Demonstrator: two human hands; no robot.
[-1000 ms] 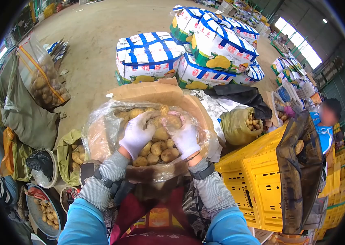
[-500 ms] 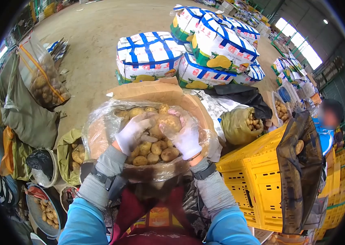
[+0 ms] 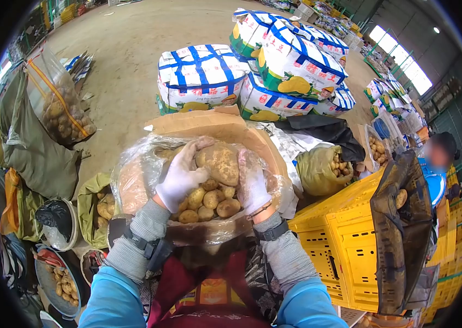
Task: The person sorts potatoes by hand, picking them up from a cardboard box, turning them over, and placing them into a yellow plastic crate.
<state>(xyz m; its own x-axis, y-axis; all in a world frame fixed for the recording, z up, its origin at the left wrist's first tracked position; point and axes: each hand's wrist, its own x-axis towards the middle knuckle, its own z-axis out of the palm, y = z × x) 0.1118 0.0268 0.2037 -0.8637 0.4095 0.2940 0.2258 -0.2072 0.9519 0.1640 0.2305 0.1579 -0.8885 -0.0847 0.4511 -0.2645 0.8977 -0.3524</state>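
Note:
A large brown potato (image 3: pixel 219 165) is held between my two white-gloved hands, above the open box. My left hand (image 3: pixel 180 176) cups it from the left, thumb beneath and fingers along its upper edge. Against its right side rests my right hand (image 3: pixel 254 185), whose fingers point upward and are partly hidden. Below, smaller potatoes (image 3: pixel 207 212) lie in the cardboard box (image 3: pixel 198 121), which has a clear plastic liner (image 3: pixel 132 164) folded over its sides.
White-and-green potato packages (image 3: pixel 201 79) with blue straps are stacked ahead. To the right stand a yellow crate (image 3: pixel 346 240), a green sack of potatoes (image 3: pixel 318 169) and a person in blue (image 3: pixel 433 177). Sacks (image 3: pixel 39 153) and a grey tub (image 3: pixel 50 287) line the left.
The large potato has turned and risen slightly between my hands, its broad face now showing. My left fingers have shifted up along its edge; the right hand has lowered slightly.

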